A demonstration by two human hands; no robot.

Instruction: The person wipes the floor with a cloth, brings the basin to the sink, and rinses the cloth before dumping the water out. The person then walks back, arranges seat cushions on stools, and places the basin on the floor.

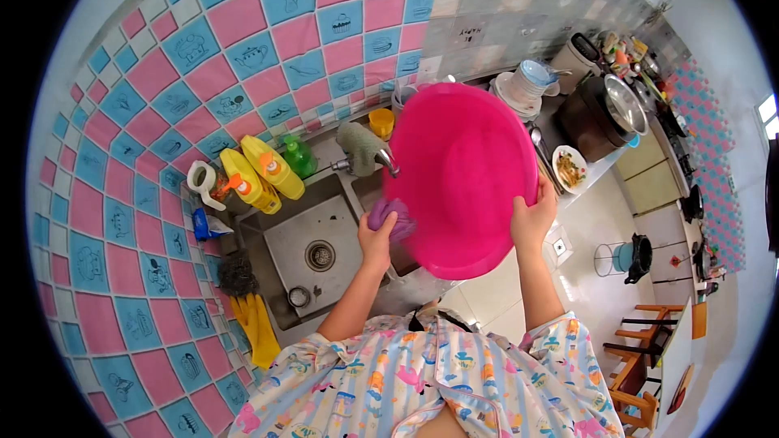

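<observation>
A large bright pink plastic basin point(462, 170) is tilted up over the right side of the sink. Its right rim is gripped by my right hand point(535, 215), thumb on the inside. My left hand point(378, 239) is closed around a crumpled purple cloth point(392, 220), which is close to or against the basin's lower left side; I cannot tell if they touch. Just beyond the cloth is the faucet point(369, 154), with a grey-green cloth draped over it. The basin hides much of the right sink bowl.
The left sink bowl point(280, 235) has a drain and a small metal cup point(299, 297). Yellow bottles point(264, 174) and a green soap bottle point(299, 157) stand behind it. Yellow gloves point(258, 328) hang at left. Stacked dishes point(519, 93), a food plate point(570, 169) and a dark cooker point(596, 118) line the right counter.
</observation>
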